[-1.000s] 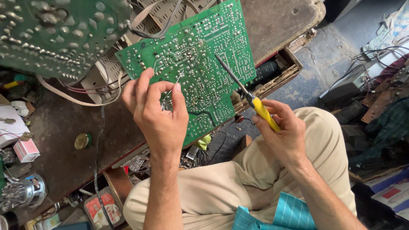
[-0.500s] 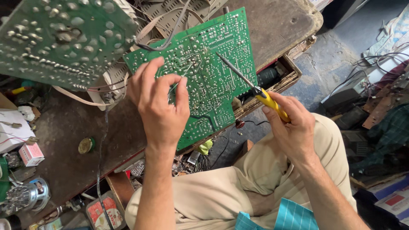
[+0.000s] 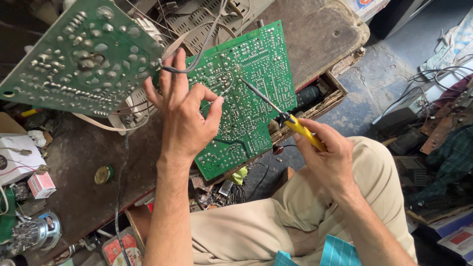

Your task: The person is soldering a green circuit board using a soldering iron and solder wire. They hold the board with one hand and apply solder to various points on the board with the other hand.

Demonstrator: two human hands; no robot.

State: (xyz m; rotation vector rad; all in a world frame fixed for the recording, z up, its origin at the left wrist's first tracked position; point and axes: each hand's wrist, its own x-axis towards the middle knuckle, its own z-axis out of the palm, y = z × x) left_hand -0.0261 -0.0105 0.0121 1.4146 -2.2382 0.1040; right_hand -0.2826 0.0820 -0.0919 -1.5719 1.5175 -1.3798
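Left hand [image 3: 185,116] has opened over circuit board [image 3: 249,93].

A green circuit board [image 3: 246,93] leans tilted, solder side up, at the counter's near edge. A yellow-handled soldering iron [image 3: 283,118] touches its middle.

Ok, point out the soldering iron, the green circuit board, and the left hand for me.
soldering iron [image 3: 304,132], head view, on its yellow handle.
green circuit board [image 3: 256,74], head view, on its solder side.
left hand [image 3: 183,118], head view, on its back.
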